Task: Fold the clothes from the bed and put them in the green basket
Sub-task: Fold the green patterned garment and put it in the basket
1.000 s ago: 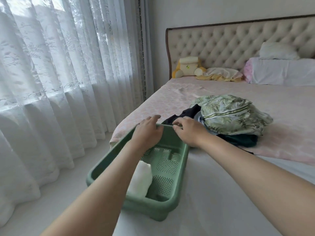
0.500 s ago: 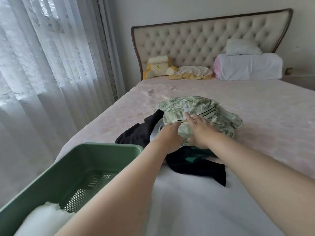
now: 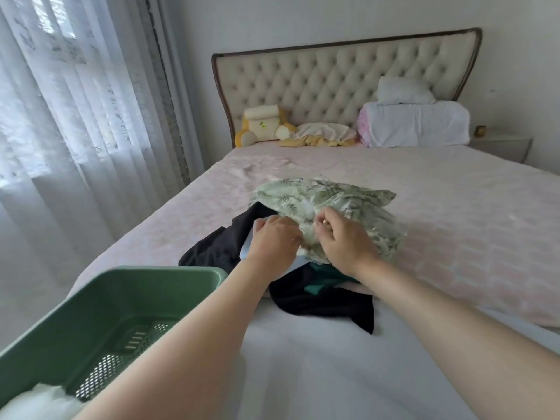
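Note:
A heap of clothes lies in the middle of the bed [image 3: 454,207]. On top is a green leaf-print garment [image 3: 342,201]; under it lie black clothes [image 3: 221,247], a pale blue piece [image 3: 247,251] and a dark green piece [image 3: 321,283]. My left hand [image 3: 272,241] and my right hand [image 3: 342,241] both pinch the near edge of the leaf-print garment with curled fingers. The green basket [image 3: 127,286] stands at the lower left on the bed's edge, with a folded white cloth [image 3: 36,404] in its near corner.
A tufted headboard [image 3: 333,77] stands at the far end with a yellow plush toy [image 3: 263,125], a crumpled cloth [image 3: 321,134] and white pillows [image 3: 418,122]. Sheer curtains [image 3: 75,116] hang along the left. A nightstand [image 3: 500,147] is at the far right.
Both hands left the basket rim, reached forward to the heap, and now their fingers have curled into the leaf-print garment. The view swung right and the basket slid to the lower left.

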`<state>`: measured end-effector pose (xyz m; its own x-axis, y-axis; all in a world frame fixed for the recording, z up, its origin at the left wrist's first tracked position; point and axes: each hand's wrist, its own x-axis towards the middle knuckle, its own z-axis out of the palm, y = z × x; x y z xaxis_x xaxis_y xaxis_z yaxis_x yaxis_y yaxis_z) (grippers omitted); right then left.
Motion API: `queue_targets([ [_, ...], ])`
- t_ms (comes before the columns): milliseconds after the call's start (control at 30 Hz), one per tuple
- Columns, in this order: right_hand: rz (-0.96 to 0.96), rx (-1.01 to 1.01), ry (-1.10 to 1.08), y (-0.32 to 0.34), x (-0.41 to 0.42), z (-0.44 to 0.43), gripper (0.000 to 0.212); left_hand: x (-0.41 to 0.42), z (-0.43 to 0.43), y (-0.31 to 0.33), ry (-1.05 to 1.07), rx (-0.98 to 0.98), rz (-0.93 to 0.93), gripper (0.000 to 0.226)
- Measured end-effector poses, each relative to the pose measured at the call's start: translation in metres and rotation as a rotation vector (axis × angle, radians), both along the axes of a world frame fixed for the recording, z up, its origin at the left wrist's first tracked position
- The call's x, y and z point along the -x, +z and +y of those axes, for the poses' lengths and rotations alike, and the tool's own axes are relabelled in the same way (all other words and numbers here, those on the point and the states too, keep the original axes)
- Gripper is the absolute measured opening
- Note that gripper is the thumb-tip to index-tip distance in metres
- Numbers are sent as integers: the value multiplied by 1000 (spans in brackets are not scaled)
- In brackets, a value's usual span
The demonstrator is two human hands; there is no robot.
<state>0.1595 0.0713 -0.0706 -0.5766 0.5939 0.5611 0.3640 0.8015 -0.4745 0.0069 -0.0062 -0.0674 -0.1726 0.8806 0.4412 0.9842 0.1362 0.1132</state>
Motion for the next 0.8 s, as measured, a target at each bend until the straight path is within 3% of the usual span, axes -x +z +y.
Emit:
queue_targets([
  [33, -111, -2, 5, 5, -10, -9, 28, -3, -6, 3, -24, 11, -52, 22],
  [100, -445, 16, -55, 11, -30, -24, 73, -9, -21, 9, -70, 80, -202, 28],
  [167, -688, 39, -167, 13, -48, -39, 92, -23, -42, 17, -102, 144, -309, 35],
  [200, -743, 28, -221, 14, -57, -48, 86, -34, -54, 22, -112, 187, -318, 35],
  [300, -770, 31, -281, 16, -82, -78, 38, -70, -88, 31, -127, 284, -312, 28],
  [533, -843, 382, -99, -23, -141, -145, 2, -109, -170, 6, -146, 615, -333, 20],
  [733, -1094, 611, 175, -25, -174, -204, 51, -138, -229, -16, -77, 929, -734, 37],
  [800, -958, 772, 237, -21, -181, -212, 58, -142, -241, -22, -112, 925, -739, 34],
])
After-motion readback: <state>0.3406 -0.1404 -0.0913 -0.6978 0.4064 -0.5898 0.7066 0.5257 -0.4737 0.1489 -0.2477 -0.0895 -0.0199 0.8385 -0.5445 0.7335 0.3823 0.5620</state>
